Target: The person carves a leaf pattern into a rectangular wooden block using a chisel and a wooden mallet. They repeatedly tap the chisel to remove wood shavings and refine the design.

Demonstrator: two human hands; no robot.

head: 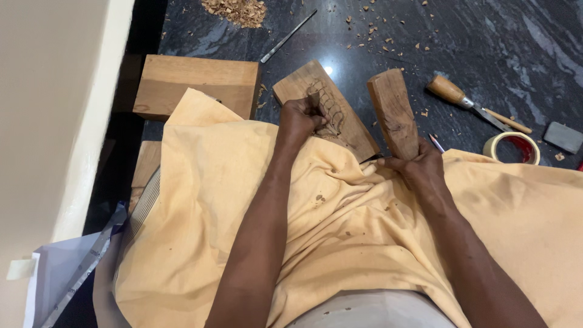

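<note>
A flat wooden board with a curved pattern carved into it rests on my lap, its far end out over the dark floor. My left hand is closed around a wooden-handled chisel whose tip stands on the carved lines. My right hand grips the lower end of a thick wooden mallet block, held upright just right of the board. A yellow cloth covers my lap under both arms.
A rectangular wood block lies at the left. A metal file and a pile of wood chips sit further back. At the right lie a wooden-handled chisel, a tape roll and a grey stone. A pale wall runs along the left.
</note>
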